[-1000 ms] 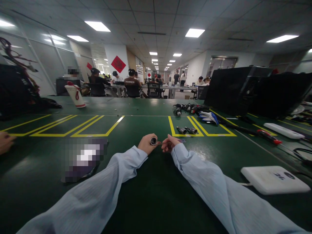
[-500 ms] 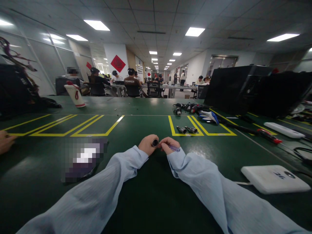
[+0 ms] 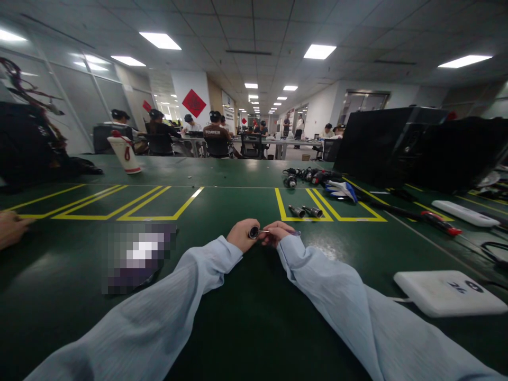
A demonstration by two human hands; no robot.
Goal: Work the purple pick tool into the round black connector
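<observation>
My left hand (image 3: 241, 236) is closed round a round metal connector (image 3: 253, 232), its dark hollow end facing me and to the right. Close beside it, my right hand (image 3: 274, 234) grips a small screwdriver (image 3: 297, 233) with a see-through purplish handle, mostly covered by the fingers. Its thin shaft points left and reaches the connector's rim; whether the tip is inside or just touching, I cannot tell. Beyond my hands, two similar metal connectors (image 3: 312, 211) lie side by side in a yellow-taped box on the green table (image 3: 246, 328).
Several dark connectors with cables (image 3: 291, 181) and a blue-and-white glove (image 3: 340, 191) lie farther back. On the right are a red-black tool (image 3: 440, 222) and a white device (image 3: 450, 293). A pixelated dark item (image 3: 138, 262) and another person's hand (image 3: 14, 228) are at left.
My right hand has turned and shifted slightly right, so the screwdriver's thin shaft now shows, lying level towards the connector. My left hand keeps its hold almost unmoved.
</observation>
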